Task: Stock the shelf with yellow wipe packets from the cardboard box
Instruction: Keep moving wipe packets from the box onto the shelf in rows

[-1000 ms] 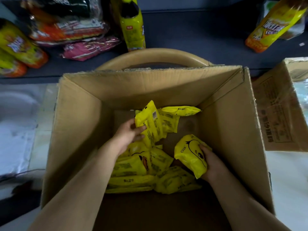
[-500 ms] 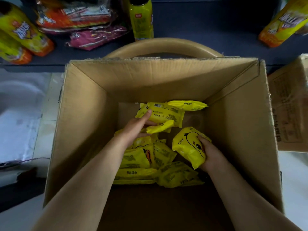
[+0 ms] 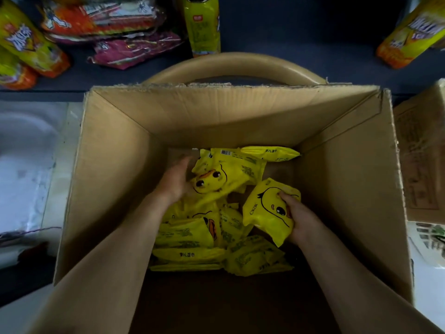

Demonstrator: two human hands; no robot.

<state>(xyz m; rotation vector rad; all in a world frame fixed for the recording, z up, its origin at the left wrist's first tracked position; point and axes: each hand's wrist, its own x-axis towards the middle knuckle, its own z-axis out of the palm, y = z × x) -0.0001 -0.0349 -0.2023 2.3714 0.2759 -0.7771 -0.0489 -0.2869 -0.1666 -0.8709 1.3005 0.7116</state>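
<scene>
- Open brown corrugated cardboard box [image 3: 115, 189]: rectangular and deep, with a ragged top edge at 12 o'clock. It fills the centre of the view.
- Dark flat shelf [image 3: 301, 32]: matte surface, at 12 o'clock beyond the box.
- Second brown cardboard box [image 3: 423, 165]: printed side wall, at 3 o'clock.
- Tan curved band [image 3: 231, 66]: smooth arch just behind the box's far wall.
- Heap of yellow soft-film wipe packets [image 3: 192, 239]: pillow-shaped and crinkled, overlapping on the box floor from the centre towards 6 o'clock.
- Pink crinkled film bags [image 3: 134, 49]: lying flat on the shelf at 11 o'clock.
- Green-yellow labelled bottle [image 3: 202, 27]: glossy, on the shelf at 12 o'clock.
- Left hand [image 3: 175, 182]: blurred, against the 9 o'clock edge of a yellow duck-face packet [image 3: 216, 179] on top of the heap. I cannot tell whether it grips or only touches.
- Right hand [image 3: 298, 218]: fingers and thumb curled round a second yellow duck-print packet [image 3: 265, 213], held tilted at 3 o'clock of the heap.
</scene>
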